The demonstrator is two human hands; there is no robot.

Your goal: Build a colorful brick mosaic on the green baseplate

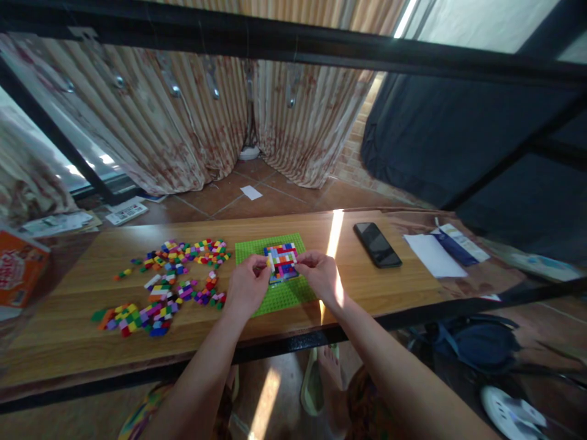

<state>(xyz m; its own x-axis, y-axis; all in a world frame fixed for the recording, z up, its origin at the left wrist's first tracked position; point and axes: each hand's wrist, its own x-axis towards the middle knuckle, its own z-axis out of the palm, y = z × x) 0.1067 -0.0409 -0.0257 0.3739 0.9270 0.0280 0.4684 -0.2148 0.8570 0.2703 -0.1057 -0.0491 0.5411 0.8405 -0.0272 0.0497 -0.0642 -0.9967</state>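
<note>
A small rectangular build of multicoloured toy bricks (284, 255) sits on a green studded baseplate (279, 298) at the middle of the table. At its left edge, my left hand (250, 284) is closed in a pinch, with a small yellow toy brick (269, 262) showing at the fingertips. My right hand (322, 276) reaches the build's right edge, thumb and forefinger pressed together; whatever lies between them is too small to make out. Loose toy bricks (160, 287) of many colours are spread in heaps left of the baseplate.
A black phone (377, 244) lies on the wooden table (284, 223), right of the baseplate. White paper (433, 255) and a dark blue leaflet (454, 244) are farther right. An orange box (21, 269) stands at the far left. A black metal bar (293, 46) crosses above.
</note>
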